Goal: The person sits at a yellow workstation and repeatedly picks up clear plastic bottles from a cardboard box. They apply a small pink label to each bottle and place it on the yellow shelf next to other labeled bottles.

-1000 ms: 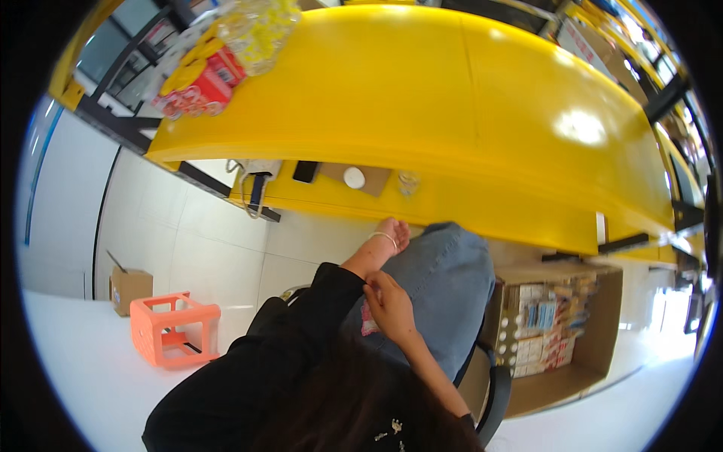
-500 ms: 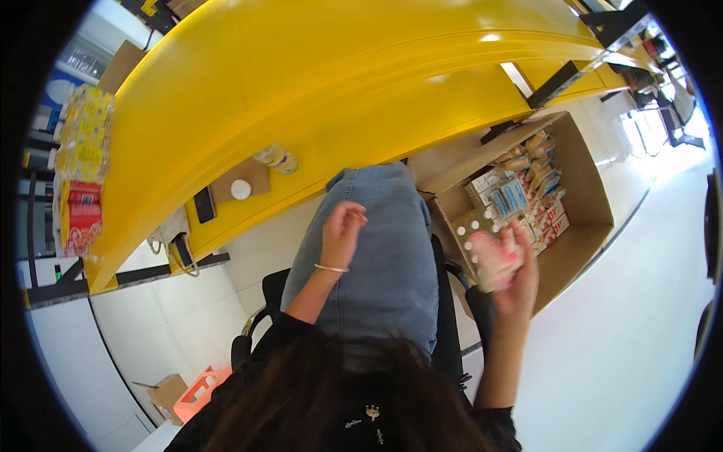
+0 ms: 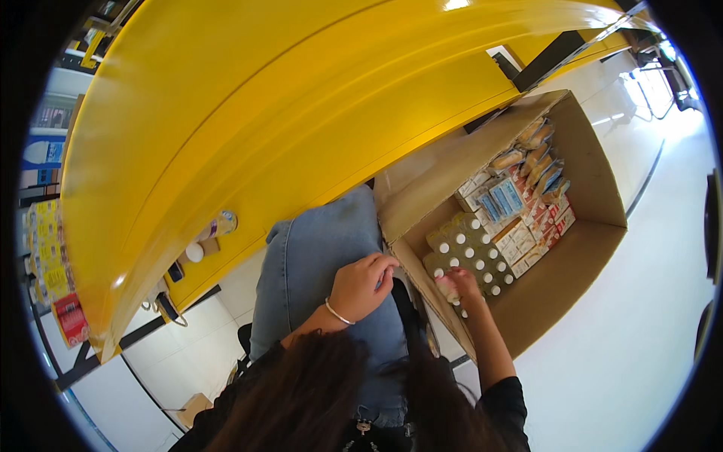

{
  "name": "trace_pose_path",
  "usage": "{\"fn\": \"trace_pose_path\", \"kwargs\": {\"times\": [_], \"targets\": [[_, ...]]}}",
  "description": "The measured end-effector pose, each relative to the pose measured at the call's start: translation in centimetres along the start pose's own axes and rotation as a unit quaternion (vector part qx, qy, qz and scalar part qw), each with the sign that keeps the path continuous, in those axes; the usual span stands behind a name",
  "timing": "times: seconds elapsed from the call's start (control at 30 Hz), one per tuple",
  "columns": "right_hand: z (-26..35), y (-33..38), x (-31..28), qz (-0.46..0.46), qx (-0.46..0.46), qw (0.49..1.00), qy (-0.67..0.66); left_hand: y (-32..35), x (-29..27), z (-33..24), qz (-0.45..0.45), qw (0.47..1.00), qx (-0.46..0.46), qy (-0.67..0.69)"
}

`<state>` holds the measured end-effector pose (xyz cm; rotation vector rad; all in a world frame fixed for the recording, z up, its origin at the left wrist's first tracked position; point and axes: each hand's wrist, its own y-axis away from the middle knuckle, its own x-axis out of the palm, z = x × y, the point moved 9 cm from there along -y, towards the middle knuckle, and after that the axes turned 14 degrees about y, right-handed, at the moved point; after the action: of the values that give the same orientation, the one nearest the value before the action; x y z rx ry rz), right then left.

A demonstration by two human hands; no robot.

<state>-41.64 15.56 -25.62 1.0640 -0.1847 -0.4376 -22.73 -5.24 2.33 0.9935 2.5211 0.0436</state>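
Nearly closed; right grip (image 3: 464, 283) around packet (image 3: 446, 288)

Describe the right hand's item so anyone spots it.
Find the open brown cardboard box beside the blue denim lap. Near its left edge, the right hand holds a small pinkish packet. The pink tint separates it from the white-capped bottles alongside.

1. Yellow upper shelf (image 3: 248, 98), big, shiny; yellow lower shelf (image 3: 429, 124) beneath.
2. On lower shelf: clear bottle (image 3: 225, 223), round white object (image 3: 195, 252), dark phone (image 3: 175, 272).
3. Far left: yellow pack (image 3: 50, 252), red pack (image 3: 71, 319), adjacent.
4. Small brown carton (image 3: 196, 407), pale floor (image 3: 595, 324).
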Motion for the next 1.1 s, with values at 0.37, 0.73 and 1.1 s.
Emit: {"fn": "trace_pose_path", "kwargs": {"times": [0.37, 0.73, 1.1], "targets": [[-8.5, -13.9, -1.0, -0.163, -0.032, 0.986, -0.004, -6.2, 15.1, 4.1, 0.2, 0.979, -0.011, 0.046], [-1.8, -11.3, 3.4, -0.043, -0.099, 0.994, -0.006, -5.1, 15.8, 7.0, 0.156, 0.937, -0.033, -0.31], [15.4, 11.7, 3.9, -0.054, -0.23, 0.86, 0.452, -5.0, 14.4, 4.3, 0.152, 0.975, 0.043, -0.155]]}}
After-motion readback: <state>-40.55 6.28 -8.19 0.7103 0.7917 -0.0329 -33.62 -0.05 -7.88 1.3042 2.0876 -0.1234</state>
